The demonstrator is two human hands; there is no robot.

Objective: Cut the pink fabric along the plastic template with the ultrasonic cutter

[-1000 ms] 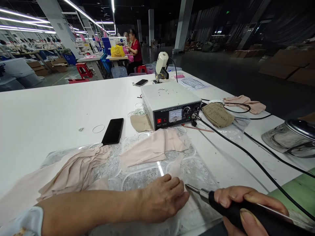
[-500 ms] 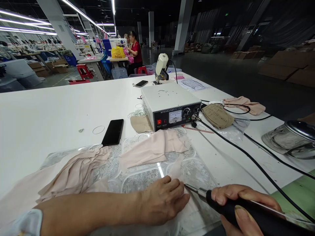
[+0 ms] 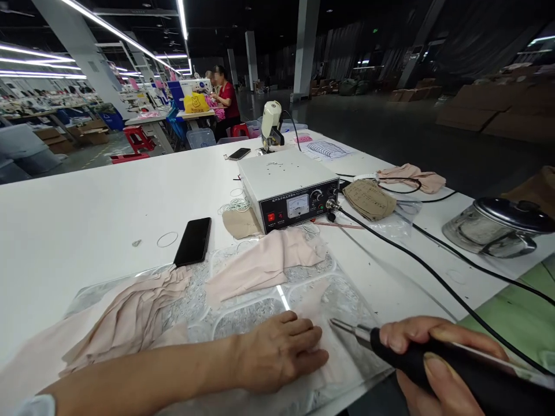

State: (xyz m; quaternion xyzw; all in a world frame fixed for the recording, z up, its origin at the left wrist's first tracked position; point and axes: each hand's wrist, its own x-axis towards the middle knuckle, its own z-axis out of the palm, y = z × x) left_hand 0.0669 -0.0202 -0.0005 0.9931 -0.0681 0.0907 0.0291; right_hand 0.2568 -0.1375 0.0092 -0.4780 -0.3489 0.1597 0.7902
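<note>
My left hand lies across the clear, textured plastic mat, its bent fingers pressing down a pale pink piece of fabric. Much of that piece is hidden beneath the hand. At the lower right, my right hand is wrapped round the thick black grip of an ultrasonic handpiece. Its pointed metal tip sits just right of my left fingers, over the edge of the fabric; contact cannot be told. Another folded pink piece rests behind my left hand. Fanned pink pieces lie to the left.
A white control box stands behind the mat, with a black cable running to the right. Around it are a phone, card patterns, and a glass pot with a metal lid. A person sits at a machine beyond.
The handpiece tip has drawn slightly right, away from my left fingers. My left hand stays on the fabric. The whole view has shifted a little as my head turned.
</note>
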